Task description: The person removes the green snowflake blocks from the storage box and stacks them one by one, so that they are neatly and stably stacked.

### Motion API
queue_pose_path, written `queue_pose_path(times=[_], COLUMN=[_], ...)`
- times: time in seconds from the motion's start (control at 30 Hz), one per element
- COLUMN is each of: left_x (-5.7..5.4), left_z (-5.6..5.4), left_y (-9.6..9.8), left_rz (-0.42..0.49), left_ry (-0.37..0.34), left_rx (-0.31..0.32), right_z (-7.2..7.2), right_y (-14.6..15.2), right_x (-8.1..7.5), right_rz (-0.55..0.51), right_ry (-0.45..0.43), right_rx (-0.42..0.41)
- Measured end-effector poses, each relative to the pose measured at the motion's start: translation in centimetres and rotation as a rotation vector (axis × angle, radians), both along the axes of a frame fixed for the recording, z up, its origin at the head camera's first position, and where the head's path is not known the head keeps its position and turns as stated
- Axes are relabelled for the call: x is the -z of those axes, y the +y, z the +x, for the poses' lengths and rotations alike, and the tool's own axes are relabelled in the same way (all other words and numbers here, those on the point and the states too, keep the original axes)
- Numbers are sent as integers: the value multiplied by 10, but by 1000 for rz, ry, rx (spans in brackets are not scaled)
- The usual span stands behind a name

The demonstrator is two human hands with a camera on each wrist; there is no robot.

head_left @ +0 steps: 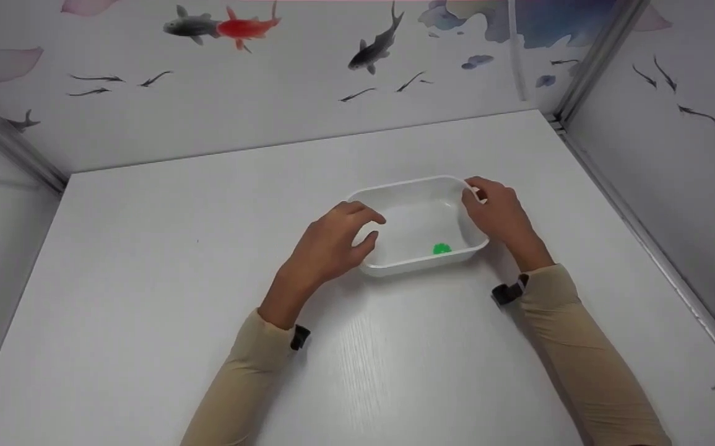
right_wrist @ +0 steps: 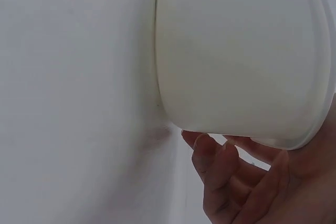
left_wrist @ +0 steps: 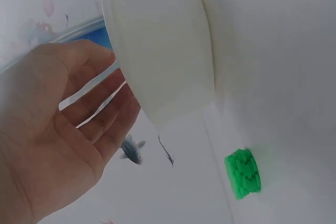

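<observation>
A white, shallow tray (head_left: 419,220) with rounded corners sits on the white table. My right hand (head_left: 499,207) grips its right rim, thumb at the inner side and fingers outside; the right wrist view shows the fingers (right_wrist: 215,166) bent at the end wall. Over the left end is my left hand (head_left: 332,241), with thumb and index finger apart and nothing visible between them. A green, flower-like piece (head_left: 442,248) lies inside the tray near the front wall. In the left wrist view a green ridged piece (left_wrist: 243,173) stands outside the tray; I cannot tell whether it is the same.
The white table (head_left: 165,310) reaches all round the tray. A back wall (head_left: 258,93) printed with fish stands behind it, and side panels (head_left: 685,155) with metal frame edges border the left and right. Black wrist cameras (head_left: 507,293) sit at both sleeves.
</observation>
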State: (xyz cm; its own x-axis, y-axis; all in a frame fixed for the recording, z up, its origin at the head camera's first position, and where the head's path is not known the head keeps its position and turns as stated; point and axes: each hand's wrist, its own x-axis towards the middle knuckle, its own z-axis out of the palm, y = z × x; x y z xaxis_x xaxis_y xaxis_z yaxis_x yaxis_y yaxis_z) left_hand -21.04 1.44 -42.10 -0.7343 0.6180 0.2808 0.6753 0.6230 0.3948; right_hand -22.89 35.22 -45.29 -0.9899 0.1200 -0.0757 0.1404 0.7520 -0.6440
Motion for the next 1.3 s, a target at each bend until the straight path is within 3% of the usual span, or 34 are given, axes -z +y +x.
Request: queue_pose_path(times=[0.33,0.67,1.3], left_x=[3,4,9], left_z=[0,-1,-11], left_y=[45,80,126], left_rz=[-30,-55,-155], left_ry=[-39,1,-51], left_rx=[70,129,176], right_z=[1,1,1], right_y=[-2,-2,-3], right_x=[1,4,5], right_rz=[42,67,102], right_ry=[15,42,61], right_rx=[37,37,45])
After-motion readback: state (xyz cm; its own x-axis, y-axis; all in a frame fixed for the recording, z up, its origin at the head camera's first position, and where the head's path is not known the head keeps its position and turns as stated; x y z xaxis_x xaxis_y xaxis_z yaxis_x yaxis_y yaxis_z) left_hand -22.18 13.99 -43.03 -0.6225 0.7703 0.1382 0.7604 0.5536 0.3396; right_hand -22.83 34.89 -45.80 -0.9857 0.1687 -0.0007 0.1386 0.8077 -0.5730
